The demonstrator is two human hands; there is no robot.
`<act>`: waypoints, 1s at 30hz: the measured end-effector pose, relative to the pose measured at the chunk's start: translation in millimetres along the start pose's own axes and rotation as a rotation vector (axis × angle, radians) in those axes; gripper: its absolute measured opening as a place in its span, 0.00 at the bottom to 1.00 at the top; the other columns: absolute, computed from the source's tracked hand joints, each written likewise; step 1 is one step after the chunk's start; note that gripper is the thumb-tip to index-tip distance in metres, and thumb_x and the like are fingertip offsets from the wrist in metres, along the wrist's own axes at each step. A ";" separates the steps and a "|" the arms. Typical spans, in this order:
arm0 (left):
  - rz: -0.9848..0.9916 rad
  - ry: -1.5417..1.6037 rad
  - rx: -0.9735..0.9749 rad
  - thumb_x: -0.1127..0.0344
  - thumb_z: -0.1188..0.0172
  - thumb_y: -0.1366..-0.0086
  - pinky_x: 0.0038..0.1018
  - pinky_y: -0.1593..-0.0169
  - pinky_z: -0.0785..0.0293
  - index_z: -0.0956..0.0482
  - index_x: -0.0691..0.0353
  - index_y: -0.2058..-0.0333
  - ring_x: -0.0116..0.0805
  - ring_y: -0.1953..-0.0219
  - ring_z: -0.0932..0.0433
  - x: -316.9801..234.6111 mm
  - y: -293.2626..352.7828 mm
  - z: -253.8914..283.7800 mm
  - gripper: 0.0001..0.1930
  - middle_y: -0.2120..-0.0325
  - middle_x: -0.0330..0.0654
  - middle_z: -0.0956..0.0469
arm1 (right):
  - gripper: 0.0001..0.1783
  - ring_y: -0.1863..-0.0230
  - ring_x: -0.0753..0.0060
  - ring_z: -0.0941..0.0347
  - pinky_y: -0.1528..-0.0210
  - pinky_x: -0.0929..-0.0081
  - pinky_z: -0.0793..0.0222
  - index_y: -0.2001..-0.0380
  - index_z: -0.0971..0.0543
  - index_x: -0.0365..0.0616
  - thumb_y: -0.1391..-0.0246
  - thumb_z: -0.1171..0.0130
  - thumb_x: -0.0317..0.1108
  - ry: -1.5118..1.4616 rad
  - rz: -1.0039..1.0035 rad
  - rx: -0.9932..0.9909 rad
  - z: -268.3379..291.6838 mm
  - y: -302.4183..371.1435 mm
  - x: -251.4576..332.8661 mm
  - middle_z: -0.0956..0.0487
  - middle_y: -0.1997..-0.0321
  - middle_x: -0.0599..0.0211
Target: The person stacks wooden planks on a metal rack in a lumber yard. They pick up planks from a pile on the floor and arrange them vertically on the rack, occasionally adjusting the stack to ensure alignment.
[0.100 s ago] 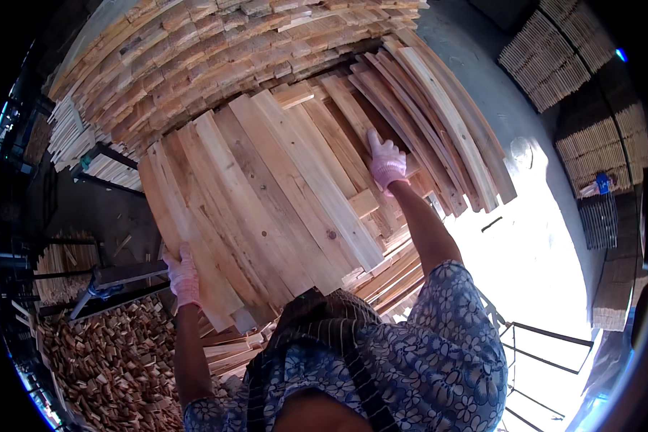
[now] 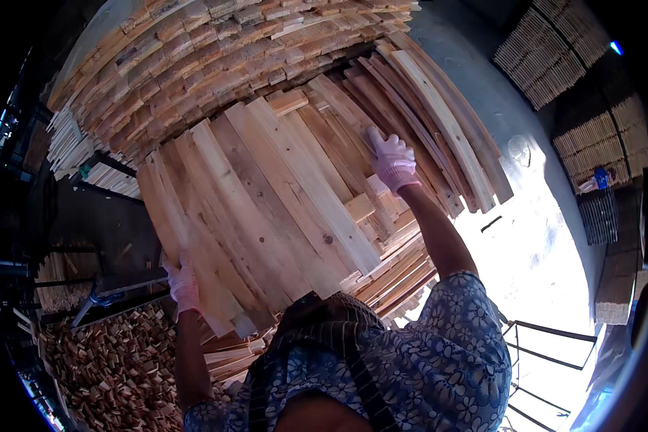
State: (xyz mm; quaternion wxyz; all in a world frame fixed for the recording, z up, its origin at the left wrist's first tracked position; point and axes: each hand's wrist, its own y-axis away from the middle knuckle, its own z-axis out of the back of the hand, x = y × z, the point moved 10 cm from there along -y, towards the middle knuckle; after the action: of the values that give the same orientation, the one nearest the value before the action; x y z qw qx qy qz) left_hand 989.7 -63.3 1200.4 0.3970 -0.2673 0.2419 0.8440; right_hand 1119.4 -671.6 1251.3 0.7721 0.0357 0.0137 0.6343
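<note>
Both hands wear pale pink gloves. My left hand [image 2: 183, 284] is at the near left edge of a row of flat wooden boards, its fingers closed round the edge of the outermost board [image 2: 167, 223]. On the right, my right hand [image 2: 394, 162] is closed on the near part of a narrower wooden board [image 2: 340, 103]; its fingertips are partly hidden. Between the hands, several wide planks [image 2: 266, 209] with knots lie side by side, slanting from far left to near right. A short wood piece [image 2: 360, 207] lies crosswise left of my right wrist.
A tall stack of lumber [image 2: 194, 72] stands behind the boards. Curved dark-edged boards [image 2: 439, 122] lean at the right. A heap of wood offcuts [image 2: 115, 367] fills the near left, beside a metal frame [image 2: 129, 281]. Bundled slats [image 2: 597, 144] and a metal rack [image 2: 554, 345] stand at the right.
The narrow board under my right hand has shifted left at its far end, and my right hand has moved slightly right and nearer. My left hand stays at the left edge, slightly nearer.
</note>
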 end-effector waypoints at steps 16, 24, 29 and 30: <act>-0.042 -0.235 -0.025 0.44 0.52 0.30 0.43 0.41 0.30 0.45 0.57 0.30 0.61 0.44 0.24 11.1 -7.0 -5.9 0.36 0.41 0.58 0.27 | 0.35 0.45 0.37 0.27 0.45 0.47 0.28 0.34 0.34 0.71 0.45 0.38 0.45 -0.044 -0.224 -0.226 79.3 17.5 -155.0 0.28 0.45 0.45; 0.046 0.064 0.088 0.35 0.47 0.36 0.42 0.39 0.32 0.43 0.58 0.32 0.61 0.42 0.26 13.5 -11.3 -7.7 0.43 0.45 0.57 0.23 | 0.33 0.39 0.38 0.29 0.39 0.50 0.31 0.35 0.31 0.71 0.44 0.39 0.53 -0.528 0.016 -0.022 -18.6 10.2 27.7 0.26 0.47 0.41; 0.096 -0.053 0.055 0.30 0.47 0.39 0.42 0.38 0.33 0.46 0.58 0.30 0.61 0.40 0.27 29.2 -16.7 3.2 0.49 0.43 0.60 0.25 | 0.29 0.43 0.36 0.27 0.42 0.47 0.30 0.35 0.32 0.65 0.38 0.47 0.55 -0.413 0.124 0.033 -17.1 29.4 108.7 0.25 0.47 0.41; 0.105 -0.038 0.051 0.31 0.47 0.39 0.42 0.38 0.34 0.46 0.58 0.30 0.61 0.39 0.28 32.3 -18.7 -0.8 0.49 0.42 0.60 0.26 | 0.27 0.44 0.35 0.27 0.43 0.44 0.30 0.36 0.32 0.67 0.38 0.48 0.53 -0.354 0.140 -0.033 -15.4 28.7 117.3 0.24 0.47 0.44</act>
State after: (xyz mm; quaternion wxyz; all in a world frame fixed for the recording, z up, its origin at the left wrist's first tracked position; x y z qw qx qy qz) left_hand 987.4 -35.7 1175.3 0.3636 -0.2280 0.2694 0.8621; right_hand 1113.2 -550.5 1240.9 0.7168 0.1350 -0.1354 0.6706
